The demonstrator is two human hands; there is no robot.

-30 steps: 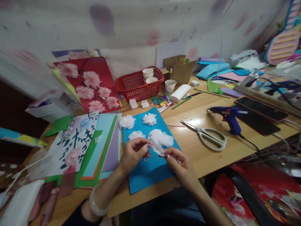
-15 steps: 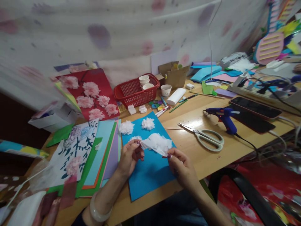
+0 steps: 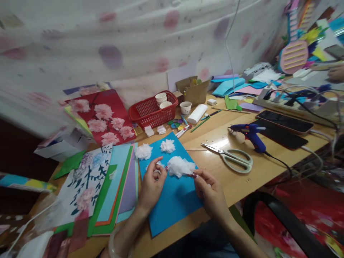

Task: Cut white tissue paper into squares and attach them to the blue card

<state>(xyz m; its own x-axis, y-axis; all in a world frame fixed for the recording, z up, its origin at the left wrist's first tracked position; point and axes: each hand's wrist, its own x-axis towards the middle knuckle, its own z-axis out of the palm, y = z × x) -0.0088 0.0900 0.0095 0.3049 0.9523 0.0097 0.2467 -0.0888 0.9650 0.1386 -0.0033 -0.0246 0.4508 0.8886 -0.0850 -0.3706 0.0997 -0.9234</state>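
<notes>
Over a bright blue rectangular sheet of card (image 3: 172,213) on the pale wooden worktop (image 3: 260,173), a full, ruffled flower of white tissue paper (image 3: 180,166) sits between the person's two hands. The right hand (image 3: 211,189) pinches its near right edge between thumb and fingertip. The left hand (image 3: 152,188) is curled at the opposite side, thumb tip beside the petals — whether it grips any, I cannot tell.

Two smaller white paper rosettes, one on the left (image 3: 143,152) and one on the right (image 3: 167,146), lie toward the card's far end; a third is partly hidden behind the left hand. To the right lie open-bladed steel scissors with pale green handles (image 3: 223,152) and, farther off, a blue glue gun with a small red light (image 3: 252,137). Beyond the card stands a red plastic lattice basket (image 3: 158,119) holding white paper cups (image 3: 161,97).
</notes>
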